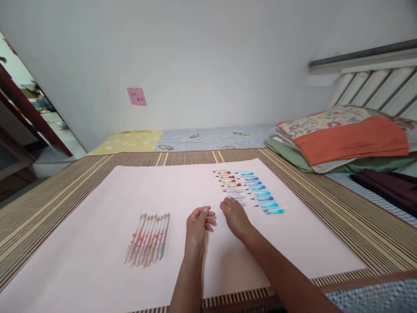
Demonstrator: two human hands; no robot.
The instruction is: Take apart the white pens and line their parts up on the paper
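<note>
My left hand rests on the pink sheet with its fingers curled in a pinch; what it holds is too small to make out. Just to its right, my right hand lies back-up, fingers bent down and together at the near end of a column of small pen pieces. That column has orange-brown pieces at the far end and clear ones next to my fingertips. A second column of blue pieces runs beside it on the right. A bundle of thin pen barrels lies to the left of my left hand.
The pink sheet lies on a striped mat over a bed. Folded cloths and an orange pillow are stacked at the right, with dark fabric nearer. A white wall with a pink note stands behind. A doorway opens at the left.
</note>
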